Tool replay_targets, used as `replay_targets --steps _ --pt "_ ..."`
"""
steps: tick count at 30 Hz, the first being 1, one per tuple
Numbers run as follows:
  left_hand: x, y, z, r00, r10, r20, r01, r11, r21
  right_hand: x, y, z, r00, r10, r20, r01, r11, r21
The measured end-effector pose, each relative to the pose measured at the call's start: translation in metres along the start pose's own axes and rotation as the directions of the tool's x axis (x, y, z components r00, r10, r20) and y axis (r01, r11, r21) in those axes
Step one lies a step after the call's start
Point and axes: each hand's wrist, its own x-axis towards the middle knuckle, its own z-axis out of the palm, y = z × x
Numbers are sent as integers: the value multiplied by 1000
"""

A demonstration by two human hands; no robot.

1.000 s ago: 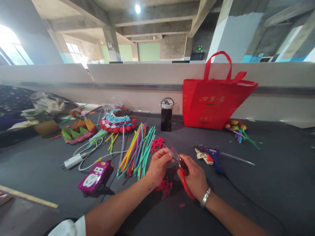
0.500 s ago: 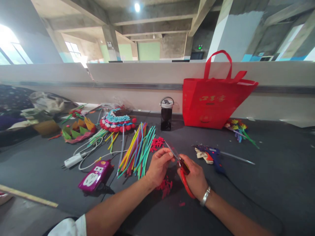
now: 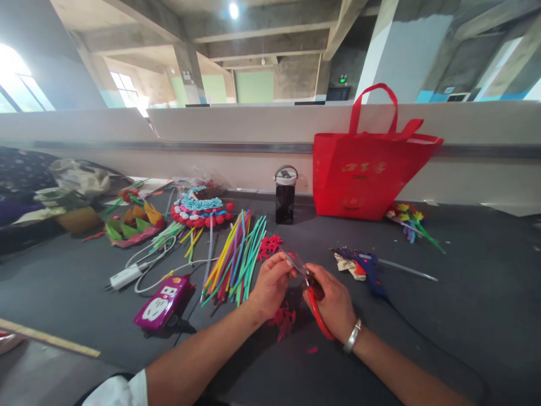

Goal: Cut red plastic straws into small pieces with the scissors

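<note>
My right hand (image 3: 332, 299) grips a pair of scissors (image 3: 316, 316) with red handles, the blades pointing up and left toward my other hand. My left hand (image 3: 274, 285) is pinched closed near the blade tips; a bit of red shows by its fingertips, but what it holds is mostly hidden. Just beyond my left fingers lies a small pile of red cut pieces (image 3: 269, 246). Below my hands sits a second heap of red pieces (image 3: 284, 321), and a single red scrap (image 3: 312, 350) lies nearer me.
Coloured strips (image 3: 234, 259) lie left of my hands, beside a purple power socket (image 3: 163, 303) and white charger (image 3: 127, 277). A glue gun (image 3: 367, 268) with a trailing cord rests at right. Behind stand a black bottle (image 3: 285, 200) and red bag (image 3: 372, 177). Flower crafts (image 3: 198, 206) sit further left.
The scissor blades have shifted slightly at my left fingertips, where a bit of red now shows. Both hands stay in nearly the same place.
</note>
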Motion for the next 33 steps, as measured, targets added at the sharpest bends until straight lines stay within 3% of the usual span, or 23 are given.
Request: replay_targets --steps 18,26,33 --pt "0 0 -1 1000 20 18 -20 1000 -13 -2 -3 -1 998 50 32 -54 993 109" --pt "1 2 0 999 32 22 -31 999 -23 -2 -1 -1 999 27 17 -27 1000 -5" --pt "0 2 1 1000 22 12 -22 999 -34 -3 1 1 999 24 28 -25 999 29"
